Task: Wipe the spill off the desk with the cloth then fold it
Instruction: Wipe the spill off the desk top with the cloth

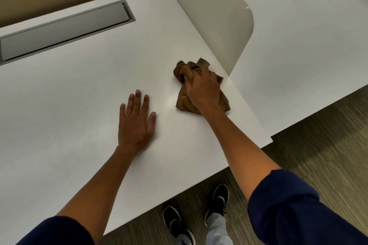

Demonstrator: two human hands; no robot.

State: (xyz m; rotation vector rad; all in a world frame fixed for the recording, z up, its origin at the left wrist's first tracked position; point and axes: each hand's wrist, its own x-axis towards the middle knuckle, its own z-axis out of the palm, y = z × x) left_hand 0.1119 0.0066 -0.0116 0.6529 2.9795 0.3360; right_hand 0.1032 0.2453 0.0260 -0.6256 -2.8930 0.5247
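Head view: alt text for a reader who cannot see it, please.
The right hand presses a crumpled brown cloth onto a white desk beside a white divider. The left hand lies flat on the desk, apart from the cloth.

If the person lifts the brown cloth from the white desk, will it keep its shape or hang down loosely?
The crumpled brown cloth would probably hang down limp: it lies in soft, irregular folds under the right hand. It seems light, since that one hand bunches it easily. On the smooth white desk it should slide readily when pushed, while the left hand rests flat beside it.
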